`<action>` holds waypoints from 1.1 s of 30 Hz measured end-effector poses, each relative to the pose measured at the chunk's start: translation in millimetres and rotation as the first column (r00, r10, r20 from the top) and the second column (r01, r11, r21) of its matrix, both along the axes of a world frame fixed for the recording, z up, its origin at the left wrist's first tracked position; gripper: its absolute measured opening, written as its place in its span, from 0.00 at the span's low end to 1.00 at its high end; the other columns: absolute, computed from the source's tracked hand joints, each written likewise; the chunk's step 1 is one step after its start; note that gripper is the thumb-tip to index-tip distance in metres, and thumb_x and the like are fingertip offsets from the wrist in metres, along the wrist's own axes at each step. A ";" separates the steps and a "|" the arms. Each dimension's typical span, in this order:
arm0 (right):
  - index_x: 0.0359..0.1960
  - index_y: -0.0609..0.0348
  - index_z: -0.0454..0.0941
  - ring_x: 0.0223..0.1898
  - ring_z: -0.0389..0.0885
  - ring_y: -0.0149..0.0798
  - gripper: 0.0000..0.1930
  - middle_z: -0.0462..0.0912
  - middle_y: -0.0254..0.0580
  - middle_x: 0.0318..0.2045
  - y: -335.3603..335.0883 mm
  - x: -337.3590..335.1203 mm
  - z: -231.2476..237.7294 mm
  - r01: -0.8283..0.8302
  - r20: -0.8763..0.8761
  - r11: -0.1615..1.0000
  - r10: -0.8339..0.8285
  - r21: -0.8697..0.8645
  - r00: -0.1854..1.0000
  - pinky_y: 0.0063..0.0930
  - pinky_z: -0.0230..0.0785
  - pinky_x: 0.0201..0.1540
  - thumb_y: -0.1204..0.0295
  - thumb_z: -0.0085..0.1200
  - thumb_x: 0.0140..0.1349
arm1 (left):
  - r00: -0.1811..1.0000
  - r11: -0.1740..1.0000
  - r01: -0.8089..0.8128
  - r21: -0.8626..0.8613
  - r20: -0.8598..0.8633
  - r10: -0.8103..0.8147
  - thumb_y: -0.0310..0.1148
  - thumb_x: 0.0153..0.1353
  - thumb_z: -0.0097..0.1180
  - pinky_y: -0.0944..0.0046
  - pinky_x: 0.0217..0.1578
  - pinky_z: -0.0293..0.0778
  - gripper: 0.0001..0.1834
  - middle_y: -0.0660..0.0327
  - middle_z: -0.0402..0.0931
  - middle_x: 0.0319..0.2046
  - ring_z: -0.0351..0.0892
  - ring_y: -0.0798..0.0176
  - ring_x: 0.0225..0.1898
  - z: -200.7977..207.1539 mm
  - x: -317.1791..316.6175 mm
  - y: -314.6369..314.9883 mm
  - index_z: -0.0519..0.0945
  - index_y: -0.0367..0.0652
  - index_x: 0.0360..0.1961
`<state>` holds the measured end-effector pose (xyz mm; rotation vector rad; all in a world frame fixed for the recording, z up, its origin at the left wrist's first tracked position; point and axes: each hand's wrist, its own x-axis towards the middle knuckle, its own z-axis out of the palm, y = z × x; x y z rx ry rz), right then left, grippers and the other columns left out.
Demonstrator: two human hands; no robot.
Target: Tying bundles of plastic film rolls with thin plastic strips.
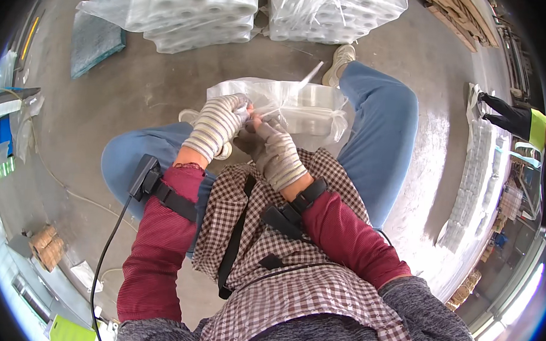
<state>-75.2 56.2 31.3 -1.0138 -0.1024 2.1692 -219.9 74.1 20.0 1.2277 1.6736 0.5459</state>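
Observation:
A bundle in clear plastic wrap [317, 97] lies on the floor between my legs, with pale rolls showing through the film. A thin white plastic strap [305, 79] runs over it, one end sticking up at the far side. My left hand [218, 123], in a striped glove with bare fingertips, is closed in a pinch at the bundle's near left corner. My right hand [274, 151], gloved the same way, is closed close beside it. Both grip the strap where it meets the gathered film; the exact hold of the fingertips is partly hidden.
Two stacks of film-wrapped rolls [198, 15] stand ahead on the concrete floor. A teal wrapped slab [97, 43] lies at far left, wooden pallets [463, 20] at far right. Another person [516, 118] stands by a long wrapped pile [475, 175] on the right.

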 end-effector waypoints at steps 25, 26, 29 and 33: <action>0.40 0.64 0.76 0.10 0.70 0.29 0.14 0.76 0.41 0.17 12.0 3.7 84.7 -0.810 0.560 0.584 0.687 -0.047 0.462 0.22 0.62 0.13 0.65 0.48 0.61 | 0.959 0.971 0.128 -0.201 0.274 -0.069 0.22 0.44 0.63 0.70 0.32 0.70 0.16 0.67 0.74 0.26 0.71 0.74 0.30 16.6 -11.4 3.9 0.75 0.43 0.36; 0.39 0.63 0.76 0.12 0.71 0.30 0.13 0.76 0.41 0.17 11.1 4.9 101.0 -0.929 0.520 0.370 0.790 0.017 0.324 0.23 0.64 0.16 0.65 0.48 0.61 | 0.948 0.976 0.088 -0.198 0.319 -0.020 0.20 0.44 0.62 0.71 0.34 0.70 0.17 0.67 0.74 0.27 0.71 0.74 0.31 16.1 -11.5 1.2 0.75 0.42 0.37; 0.36 0.59 0.77 0.21 0.77 0.36 0.10 0.77 0.43 0.20 13.7 26.1 75.3 -0.949 0.722 0.009 0.647 0.316 0.247 0.29 0.70 0.27 0.66 0.50 0.59 | 0.935 0.999 -0.035 -0.041 0.352 0.047 0.17 0.43 0.58 0.71 0.36 0.69 0.18 0.67 0.74 0.29 0.70 0.73 0.33 21.6 -6.3 -0.7 0.74 0.41 0.38; 0.35 0.54 0.78 0.40 0.75 0.39 0.10 0.77 0.39 0.34 67.2 17.1 39.1 -0.936 0.908 0.104 -0.299 0.338 0.294 0.33 0.67 0.43 0.65 0.54 0.53 | 0.946 0.949 -0.253 0.190 0.253 0.202 0.17 0.44 0.55 0.73 0.37 0.68 0.18 0.65 0.74 0.30 0.70 0.73 0.32 14.5 0.2 -14.3 0.73 0.41 0.39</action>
